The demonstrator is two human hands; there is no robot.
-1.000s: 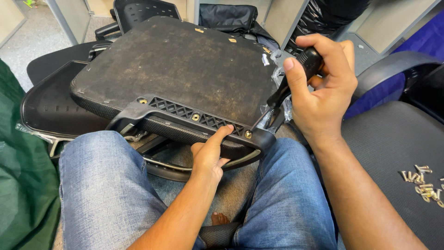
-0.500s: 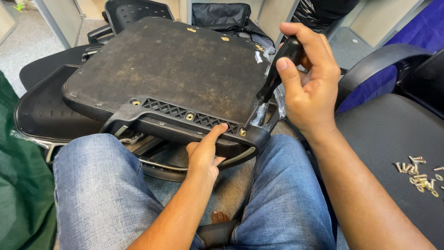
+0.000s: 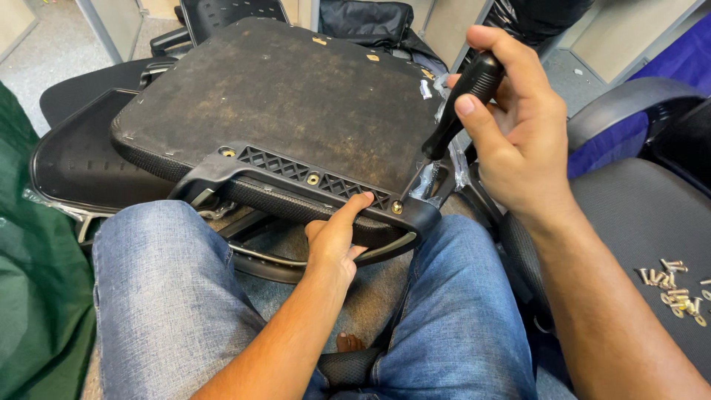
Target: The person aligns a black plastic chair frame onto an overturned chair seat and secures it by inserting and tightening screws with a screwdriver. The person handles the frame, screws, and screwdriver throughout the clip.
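Note:
An upturned office chair seat [image 3: 296,104], dark and dusty underneath, rests tilted on my knees. A black plastic bracket [image 3: 296,172] with brass screws runs along its near edge. My left hand [image 3: 337,241] presses against that edge from below, fingers touching the bracket. My right hand [image 3: 511,133] grips a black-handled screwdriver [image 3: 455,118]. Its metal tip sits at the brass screw [image 3: 397,208] on the bracket's right end.
Several loose screws [image 3: 678,289] lie on a grey chair seat [image 3: 637,222] at right. A black mesh chair back [image 3: 81,167] lies under the seat at left. Green fabric [image 3: 29,296] fills the left edge. More chair parts [image 3: 229,11] stand behind.
My right hand has risen and tilted the screwdriver steeper, bringing its tip down to the right-end screw. The left hand stays on the bracket edge.

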